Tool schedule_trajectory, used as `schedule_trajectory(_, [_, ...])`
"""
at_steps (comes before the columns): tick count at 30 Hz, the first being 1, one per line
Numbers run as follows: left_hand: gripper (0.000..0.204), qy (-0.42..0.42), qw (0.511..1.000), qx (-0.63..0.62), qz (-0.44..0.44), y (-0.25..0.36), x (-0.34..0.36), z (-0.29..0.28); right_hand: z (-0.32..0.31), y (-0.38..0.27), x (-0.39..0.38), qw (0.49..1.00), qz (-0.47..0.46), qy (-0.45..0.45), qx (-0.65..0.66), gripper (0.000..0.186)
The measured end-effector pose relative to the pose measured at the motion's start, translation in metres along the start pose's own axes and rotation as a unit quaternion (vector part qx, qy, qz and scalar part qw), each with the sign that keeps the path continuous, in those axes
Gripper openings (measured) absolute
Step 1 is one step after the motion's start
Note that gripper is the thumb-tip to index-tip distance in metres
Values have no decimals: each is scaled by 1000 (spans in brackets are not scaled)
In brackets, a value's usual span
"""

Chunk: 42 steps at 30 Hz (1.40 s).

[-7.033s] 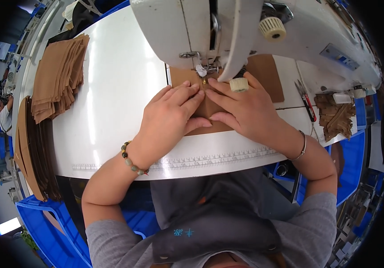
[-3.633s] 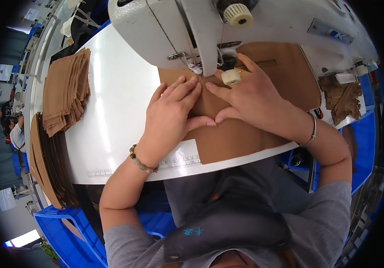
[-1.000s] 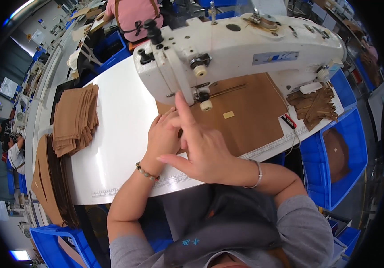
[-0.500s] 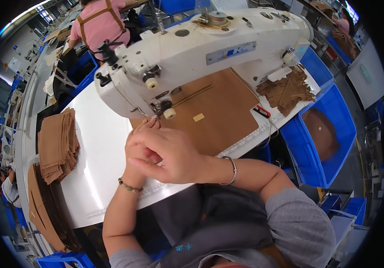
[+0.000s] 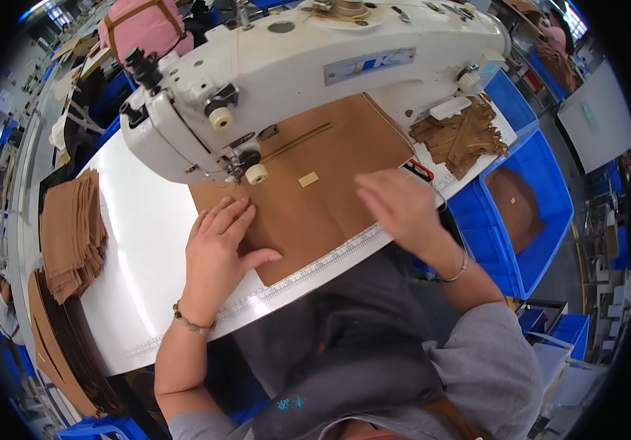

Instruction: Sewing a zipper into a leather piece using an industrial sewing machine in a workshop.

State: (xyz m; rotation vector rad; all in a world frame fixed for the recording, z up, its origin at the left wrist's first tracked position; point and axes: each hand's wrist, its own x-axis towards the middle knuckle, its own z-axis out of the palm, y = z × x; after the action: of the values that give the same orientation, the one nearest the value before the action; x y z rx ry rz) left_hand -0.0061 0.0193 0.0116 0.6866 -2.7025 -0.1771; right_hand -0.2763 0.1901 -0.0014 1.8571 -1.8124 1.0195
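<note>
- Under everything, a white tabletop (image 5: 147, 235).
- Standing over it, a white sewing machine (image 5: 279, 81).
- Lying flat on the tabletop, partly beneath the machine arm, a brown panel (image 5: 315, 213) — probably light, pliable and easily creased; best held by the near edge, both corners supported.
- Resting on the panel's left part, the left hand (image 5: 221, 242), fingers and thumb spread, nothing clamped.
- Toward the panel's right side, the right hand (image 5: 403, 209), blurred, fingers close together — contact or grip impossible to tell.
- Mid-panel, a small yellow label (image 5: 308, 180).

The machine plate (image 5: 332, 72) bears letters (image 5: 370, 64), the apron (image 5: 352, 367) characters (image 5: 290, 403), the tabletop (image 5: 139, 271) graduations (image 5: 330, 253).
</note>
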Motion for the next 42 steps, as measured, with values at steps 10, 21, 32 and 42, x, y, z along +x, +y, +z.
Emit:
schedule_trajectory(10, [63,-102,991,70,53,19,-13,-2,-54,68,-47,981,63,-117,-139,38])
schedule_trajectory(21, [44,-57,995,50,67,65,-78,-13,-132,105,-23,923,346,-168,11,23])
schedule_trajectory(32, [45,33,999,11,27,82,-119,16,-17,17,40,964,4,-260,56,24])
schedule_trajectory(42, [35,109,993,1,39,72,-126,37,85,-24,57,936,-257,-238,-2,17])
